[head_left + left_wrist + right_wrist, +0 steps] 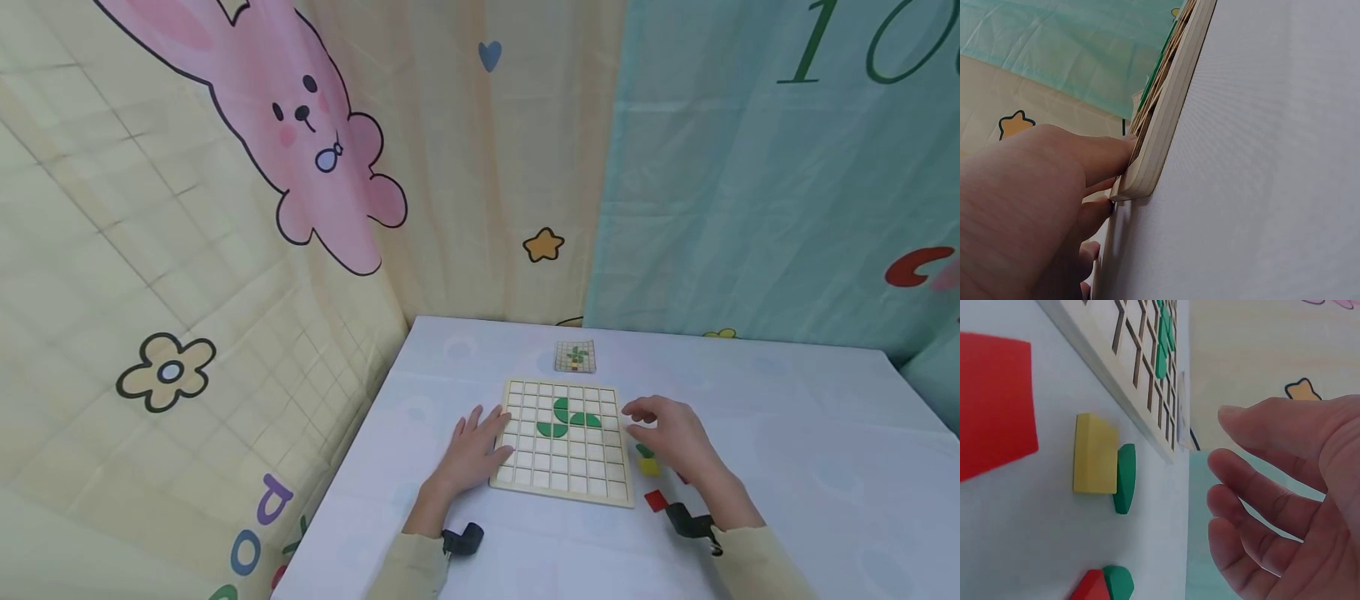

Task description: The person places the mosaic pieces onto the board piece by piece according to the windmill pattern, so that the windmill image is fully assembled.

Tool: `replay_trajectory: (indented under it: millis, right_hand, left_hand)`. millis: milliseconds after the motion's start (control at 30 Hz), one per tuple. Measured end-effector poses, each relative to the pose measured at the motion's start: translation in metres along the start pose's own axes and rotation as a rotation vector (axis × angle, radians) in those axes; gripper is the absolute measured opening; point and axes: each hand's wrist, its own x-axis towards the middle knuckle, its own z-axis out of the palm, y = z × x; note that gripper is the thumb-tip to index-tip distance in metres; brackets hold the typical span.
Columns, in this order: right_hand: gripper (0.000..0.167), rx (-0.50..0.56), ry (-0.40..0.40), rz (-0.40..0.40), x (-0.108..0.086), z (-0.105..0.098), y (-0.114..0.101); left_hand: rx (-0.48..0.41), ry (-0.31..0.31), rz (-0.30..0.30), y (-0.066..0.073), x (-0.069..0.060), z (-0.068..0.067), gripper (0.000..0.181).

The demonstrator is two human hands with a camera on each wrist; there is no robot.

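- The fingers of the right hand are loosely bent, with a gap left between thumb and forefinger; the hand is held just beside the board's right edge.
- The fingers of the left hand are spread, and the board's left edge is touched by them and the thumb.
- Between the hands, below the centre of the head view, the gridded board is seen lying flat.
- Green pieces with rounded edges are set in cells around its upper middle.
- Near the right hand, a yellow piece, a loose green piece and a red piece are scattered.
- Beyond the board's far edge, a small pattern card is placed.
- All are carried by a white-covered table, backed by printed curtains across the upper frame.
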Motion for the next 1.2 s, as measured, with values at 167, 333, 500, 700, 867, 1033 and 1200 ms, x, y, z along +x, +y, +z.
replay_trajectory:
  millis: [167, 333, 500, 700, 867, 1033, 1200]
  right_hand:
    - [0.032, -0.003, -0.038, 0.054, -0.005, -0.002, 0.012]
    - [0.031, -0.001, -0.072, 0.102, -0.008, -0.003, 0.022]
    - [0.030, -0.006, -0.087, 0.157, -0.010, 0.000, 0.028]
    - [0.025, -0.056, -0.067, 0.137, -0.013, 0.006, 0.034]
    - [0.023, -0.076, -0.053, 0.108, -0.014, 0.012, 0.036]
    - [0.022, -0.085, -0.051, 0.099, -0.014, 0.012, 0.036]
    - [0.020, -0.087, -0.058, 0.114, -0.014, 0.013, 0.036]
  left_hand:
    - [0.011, -0.001, -0.001, 0.000, 0.001, 0.000, 0.062]
    - [0.013, -0.003, -0.003, -0.002, 0.001, 0.000, 0.062]
    - [0.011, 0.001, -0.002, -0.003, 0.002, 0.002, 0.062]
    - [0.008, -0.001, -0.006, -0.003, 0.002, 0.003, 0.062]
    - [0.001, -0.002, -0.002, -0.002, 0.001, 0.002, 0.061]
    - [-0.005, -0.003, -0.001, 0.000, 0.000, 0.000, 0.061]
    - [-0.001, -0.004, 0.001, 0.001, -0.001, -0.001, 0.062]
